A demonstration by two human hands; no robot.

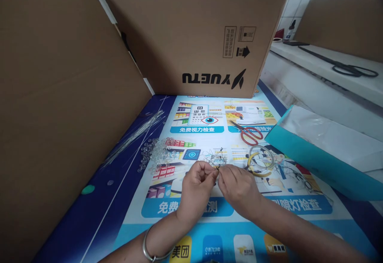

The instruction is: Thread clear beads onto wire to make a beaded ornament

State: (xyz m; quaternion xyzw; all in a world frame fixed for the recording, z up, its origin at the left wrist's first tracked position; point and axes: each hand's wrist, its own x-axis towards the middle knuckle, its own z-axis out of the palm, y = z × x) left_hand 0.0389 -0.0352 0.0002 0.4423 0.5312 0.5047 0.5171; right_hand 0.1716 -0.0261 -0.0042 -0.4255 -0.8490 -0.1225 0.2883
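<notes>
My left hand (196, 185) and my right hand (239, 187) meet fingertip to fingertip over a printed blue mat (128, 215). Between them they pinch a small dark piece on thin wire (218, 167). A tangle of thin wire and small parts (216, 158) lies just beyond the fingers. A silver bangle (149, 251) circles my left wrist. What exactly the pinched piece is stays too small to tell.
Clear beads (155, 153) and a bundle of clear thin rods (134, 135) lie left. Red-handled scissors (249, 133), a yellow ring of cord (261, 161) and a teal box (314, 159) lie right. Cardboard boxes (194, 32) wall the back and left. Black scissors (344, 67) rest on a white ledge.
</notes>
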